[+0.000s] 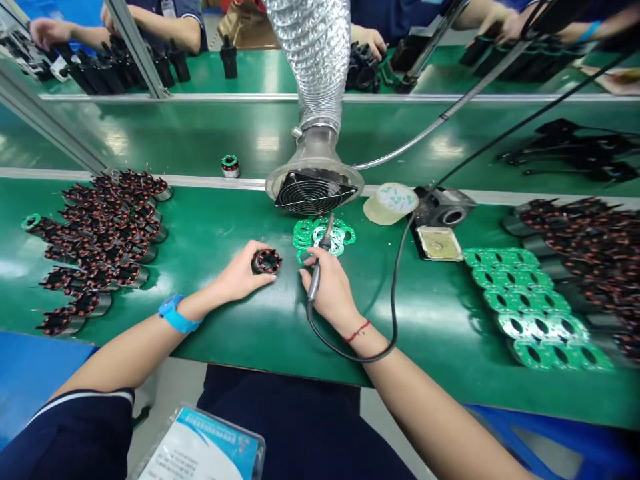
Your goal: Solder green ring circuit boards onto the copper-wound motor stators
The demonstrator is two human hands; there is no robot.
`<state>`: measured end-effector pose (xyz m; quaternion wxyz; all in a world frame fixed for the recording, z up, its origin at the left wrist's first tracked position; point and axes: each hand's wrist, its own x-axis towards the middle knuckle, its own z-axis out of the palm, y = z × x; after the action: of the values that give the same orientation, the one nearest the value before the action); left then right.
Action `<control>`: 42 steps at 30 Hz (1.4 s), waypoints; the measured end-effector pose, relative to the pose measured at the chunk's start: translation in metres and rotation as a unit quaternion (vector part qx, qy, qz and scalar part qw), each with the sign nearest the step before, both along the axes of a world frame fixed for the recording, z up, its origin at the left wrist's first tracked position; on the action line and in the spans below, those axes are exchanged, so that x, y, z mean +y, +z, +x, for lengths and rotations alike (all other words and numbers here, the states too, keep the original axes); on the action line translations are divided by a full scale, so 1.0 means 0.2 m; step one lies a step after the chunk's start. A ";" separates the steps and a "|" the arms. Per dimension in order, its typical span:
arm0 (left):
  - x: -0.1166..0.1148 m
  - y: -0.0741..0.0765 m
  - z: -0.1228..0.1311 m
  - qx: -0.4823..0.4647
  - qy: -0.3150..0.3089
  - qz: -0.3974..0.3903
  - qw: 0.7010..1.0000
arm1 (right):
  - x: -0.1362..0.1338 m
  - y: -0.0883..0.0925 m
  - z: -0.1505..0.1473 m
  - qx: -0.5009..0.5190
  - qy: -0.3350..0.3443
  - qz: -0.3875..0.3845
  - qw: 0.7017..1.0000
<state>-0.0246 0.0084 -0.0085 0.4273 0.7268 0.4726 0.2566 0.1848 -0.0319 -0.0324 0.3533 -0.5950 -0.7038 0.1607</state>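
Observation:
My left hand (245, 272) is closed round a motor stator (267, 261), its copper windings and black prongs facing up. In my right hand (327, 287) is a soldering iron (314, 283), its tip pointing away from me over a small pile of green ring-shaped circuit boards (303, 233). The fingertips of that hand also reach a single green ring board (301, 256) at the near edge of the pile; whether they pinch it is hard to see. A black cable (395, 293) loops from the iron's handle over my right wrist.
A fume extractor (315, 190) hangs just beyond the pile. Right of it are a pale round container (390, 203), a soldering iron stand (445, 208) with a sponge tray (440, 243), and a green board panel (530, 300). Stators crowd the left (107, 233) and right (585, 260). Co-workers sit opposite.

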 end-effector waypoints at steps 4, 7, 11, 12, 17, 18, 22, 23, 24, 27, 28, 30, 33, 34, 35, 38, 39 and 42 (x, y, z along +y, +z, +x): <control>-0.01 0.02 0.11 -0.121 -0.007 -0.114 0.986 | -0.06 0.04 -0.01 0.039 0.060 0.081 0.994; -0.02 0.03 0.14 -0.132 -0.025 -0.154 0.979 | -0.08 0.05 -0.01 0.047 0.055 0.061 0.995; -0.01 0.08 0.10 -0.004 -0.074 -0.041 0.996 | -0.06 0.02 0.00 0.048 0.050 0.025 0.997; -0.01 0.09 0.08 0.053 -0.089 0.016 0.995 | -0.05 0.01 0.01 0.041 0.043 0.029 0.998; 0.04 0.13 -0.02 0.268 -0.147 0.179 0.935 | 0.00 -0.02 0.03 -0.010 0.002 0.030 1.000; 0.05 0.12 -0.03 0.280 -0.155 0.185 0.929 | 0.01 -0.02 0.03 -0.028 0.002 0.026 0.999; 0.07 0.08 -0.06 0.239 -0.172 0.178 0.939 | 0.02 -0.04 0.02 -0.075 0.046 0.015 0.996; 0.07 0.07 -0.06 0.216 -0.169 0.169 0.947 | 0.01 -0.04 0.02 -0.075 0.065 0.019 0.995; 0.07 0.05 -0.06 0.192 -0.161 0.157 0.955 | 0.00 -0.03 0.01 -0.073 0.080 0.027 0.994; 0.07 0.03 -0.05 0.137 -0.125 0.121 0.975 | -0.04 0.01 0.02 -0.043 0.084 0.061 0.994; 0.07 0.03 -0.04 0.126 -0.121 0.113 0.978 | -0.06 0.02 0.03 -0.026 0.077 0.066 0.995; 0.06 0.03 -0.03 0.115 -0.128 0.113 0.979 | -0.11 0.06 0.05 0.011 0.059 0.065 0.996; 0.05 0.04 -0.01 0.121 -0.147 0.140 0.972 | -0.19 0.08 0.10 0.077 0.018 0.059 0.995; 0.05 0.04 -0.01 0.126 -0.152 0.150 0.969 | -0.22 0.07 0.11 0.101 -0.002 0.054 0.993; 0.05 0.04 0.00 0.133 -0.156 0.157 0.966 | -0.24 0.06 0.12 0.127 -0.019 0.045 0.991; 0.04 0.04 0.01 0.154 -0.162 0.174 0.959 | -0.29 0.01 0.13 0.198 -0.048 -0.002 0.979; 0.04 0.04 0.01 0.160 -0.160 0.180 0.957 | -0.30 0.00 0.13 0.214 -0.047 -0.015 0.976; 0.03 0.03 0.01 0.176 -0.150 0.191 0.954 | -0.31 -0.01 0.12 0.234 -0.036 -0.047 0.971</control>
<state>-0.0227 0.0154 -0.0015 0.2240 0.8912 0.3677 0.1430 0.2098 -0.0929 -0.0352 0.4851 -0.5816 -0.5718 0.3153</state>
